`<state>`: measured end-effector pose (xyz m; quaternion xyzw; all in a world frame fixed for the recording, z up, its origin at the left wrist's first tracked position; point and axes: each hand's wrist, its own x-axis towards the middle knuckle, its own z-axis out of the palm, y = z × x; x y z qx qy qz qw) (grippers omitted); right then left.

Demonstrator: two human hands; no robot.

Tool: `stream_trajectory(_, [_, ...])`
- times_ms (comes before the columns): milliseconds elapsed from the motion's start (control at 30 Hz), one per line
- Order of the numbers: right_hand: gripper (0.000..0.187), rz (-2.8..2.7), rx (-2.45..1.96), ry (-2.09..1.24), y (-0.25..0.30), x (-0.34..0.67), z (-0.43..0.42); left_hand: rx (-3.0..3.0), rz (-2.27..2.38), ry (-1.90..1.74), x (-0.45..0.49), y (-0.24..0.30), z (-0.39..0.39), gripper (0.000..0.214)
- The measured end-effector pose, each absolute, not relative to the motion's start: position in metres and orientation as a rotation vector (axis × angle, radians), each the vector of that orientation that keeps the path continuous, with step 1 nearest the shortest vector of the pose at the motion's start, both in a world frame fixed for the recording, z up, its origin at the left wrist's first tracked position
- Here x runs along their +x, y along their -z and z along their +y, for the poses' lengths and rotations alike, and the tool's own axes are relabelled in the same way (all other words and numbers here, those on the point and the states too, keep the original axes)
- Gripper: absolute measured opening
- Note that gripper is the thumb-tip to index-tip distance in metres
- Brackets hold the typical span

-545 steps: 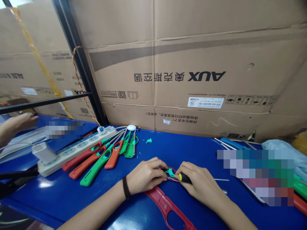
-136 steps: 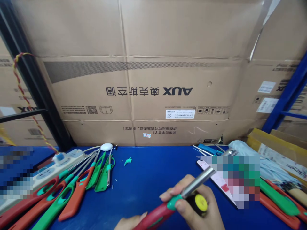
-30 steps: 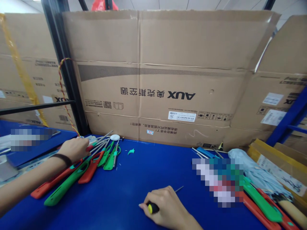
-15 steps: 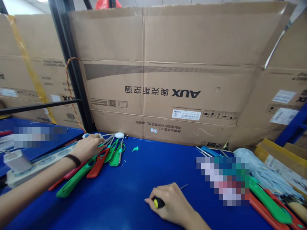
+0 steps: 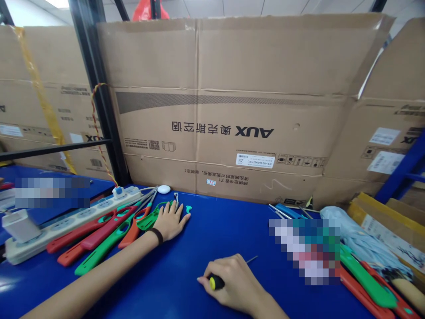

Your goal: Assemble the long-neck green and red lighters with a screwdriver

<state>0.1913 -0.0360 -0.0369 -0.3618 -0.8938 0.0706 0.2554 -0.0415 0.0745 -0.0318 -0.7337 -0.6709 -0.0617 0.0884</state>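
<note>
My left hand (image 5: 171,219) lies flat on the blue table (image 5: 212,230) with fingers spread, resting on the right edge of a fan of long red, orange and green gas lighters (image 5: 109,223). Its fingertips reach toward a small teal plastic piece (image 5: 189,208). A black band circles that wrist. My right hand (image 5: 232,279) rests on the table near the front, closed round a screwdriver (image 5: 215,282) with a yellow-capped black handle; the thin metal tip sticks out past the fingers.
A white power strip (image 5: 66,217) lies at the left with a plug in it. A big AUX cardboard box (image 5: 232,110) stands along the table's back. At the right are more green and red lighters (image 5: 365,274), a blue tool, a pale bag and a blurred patch.
My left hand has slid right from the lighters' metal tips beside the power strip to the green lighter at the pile's right edge and flattened out. My right hand has stayed put.
</note>
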Motion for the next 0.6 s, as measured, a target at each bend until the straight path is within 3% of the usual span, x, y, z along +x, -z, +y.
stream_trajectory(300, [0.014,-2.422,-0.963,-0.186,0.035,0.190,-0.038,-2.364,-1.955,0.247,-0.002,0.031,0.041,0.064])
stream_trajectory(600, [0.021,-2.313,-0.896,-0.003,0.032,0.193,-0.035,-2.849,-1.525,0.427,0.049,0.029,0.028,0.062])
